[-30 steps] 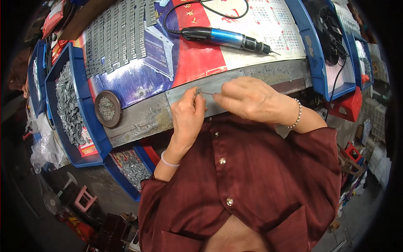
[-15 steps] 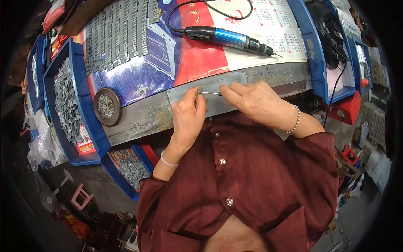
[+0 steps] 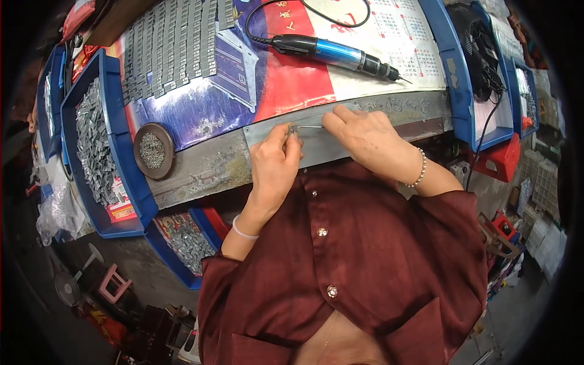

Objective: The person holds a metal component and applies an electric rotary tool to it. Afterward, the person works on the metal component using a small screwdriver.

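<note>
Over a flat metal plate at the bench edge, my left hand pinches a small metal piece between thumb and forefinger. The fingertips cover most of that piece. My right hand is closed around a screwdriver, whose thin bright shaft points left and meets the small piece. Its handle is hidden in my fingers. A round brown dish of tiny metal screws or pins stands to the left of my left hand.
Beyond my hands lies a blue and black electric screwdriver with its cord. Rows of grey parts cover the far left. Blue bins flank the bench: one holds loose grey parts, another a black cable. A lower bin sits under the edge.
My right hand has rolled on the screwdriver and shifted slightly, its fingers now raised higher. My left hand keeps its pinch on the small piece. The whole view has shifted a little.
</note>
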Demonstrator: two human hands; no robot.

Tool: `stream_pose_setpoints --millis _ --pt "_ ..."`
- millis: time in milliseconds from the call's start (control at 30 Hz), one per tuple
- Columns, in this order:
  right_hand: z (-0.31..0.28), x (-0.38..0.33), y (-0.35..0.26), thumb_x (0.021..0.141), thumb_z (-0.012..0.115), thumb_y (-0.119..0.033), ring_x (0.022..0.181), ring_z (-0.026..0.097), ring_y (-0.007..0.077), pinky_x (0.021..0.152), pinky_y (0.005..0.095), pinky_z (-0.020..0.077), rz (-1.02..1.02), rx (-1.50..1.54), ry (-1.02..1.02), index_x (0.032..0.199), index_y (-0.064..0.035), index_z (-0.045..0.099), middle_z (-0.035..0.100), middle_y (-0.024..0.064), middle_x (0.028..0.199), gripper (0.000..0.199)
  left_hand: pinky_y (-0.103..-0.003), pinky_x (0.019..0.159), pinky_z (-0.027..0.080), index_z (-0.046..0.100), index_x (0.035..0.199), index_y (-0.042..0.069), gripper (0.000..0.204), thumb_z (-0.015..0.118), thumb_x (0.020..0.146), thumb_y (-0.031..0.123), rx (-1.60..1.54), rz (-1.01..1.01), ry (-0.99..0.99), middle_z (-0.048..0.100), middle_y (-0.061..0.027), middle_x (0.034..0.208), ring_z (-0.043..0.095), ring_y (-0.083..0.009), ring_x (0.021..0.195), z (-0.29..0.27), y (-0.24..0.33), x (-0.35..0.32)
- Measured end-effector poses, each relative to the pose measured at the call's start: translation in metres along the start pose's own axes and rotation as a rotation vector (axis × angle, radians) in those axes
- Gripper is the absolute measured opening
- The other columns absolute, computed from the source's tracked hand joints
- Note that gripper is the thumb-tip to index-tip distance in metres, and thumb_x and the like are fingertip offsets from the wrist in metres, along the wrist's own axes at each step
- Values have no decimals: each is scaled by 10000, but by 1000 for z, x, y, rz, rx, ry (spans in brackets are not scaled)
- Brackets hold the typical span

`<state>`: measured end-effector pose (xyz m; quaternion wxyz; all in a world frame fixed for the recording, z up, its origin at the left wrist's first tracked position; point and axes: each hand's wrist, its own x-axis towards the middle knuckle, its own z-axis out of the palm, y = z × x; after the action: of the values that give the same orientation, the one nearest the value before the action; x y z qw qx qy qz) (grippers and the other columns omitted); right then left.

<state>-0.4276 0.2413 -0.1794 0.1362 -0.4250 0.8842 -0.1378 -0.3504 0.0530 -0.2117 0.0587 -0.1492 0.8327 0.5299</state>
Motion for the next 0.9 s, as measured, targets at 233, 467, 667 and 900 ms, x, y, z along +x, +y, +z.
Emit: stream_pose_setpoints --millis 233,467,667,900 --pt "25 24 -6 790 650 -68 744 606 363 620 434 477 -47 558 255 931 -30 548 568 142 835 178 -267 594 550 639 1040 -73 185 557 912 32 -94 -56 -26 722 -140 785 700 -155 665 -2 -2 1" --pt "46 37 -12 787 687 -80 772 611 344 631 428 480 -62 628 307 908 -23 569 577 140 820 178 -279 614 548 635 1058 -83 222 554 869 1 -102 -26 -2 722 -137 782 705 -153 688 3 -14 0" --pt "48 37 -14 759 699 -58 793 621 329 631 415 498 -153 590 324 932 -29 564 590 122 860 222 -397 598 525 643 1028 -29 216 584 829 32 101 186 51 669 -206 741 680 -343 663 -1 -10 -1" --pt "46 37 -3 744 709 -48 774 615 322 625 404 502 -297 489 279 971 -30 536 559 107 890 285 -416 592 511 640 1040 -16 234 596 811 -6 13 219 66 663 -218 760 669 -378 683 1 -15 1"
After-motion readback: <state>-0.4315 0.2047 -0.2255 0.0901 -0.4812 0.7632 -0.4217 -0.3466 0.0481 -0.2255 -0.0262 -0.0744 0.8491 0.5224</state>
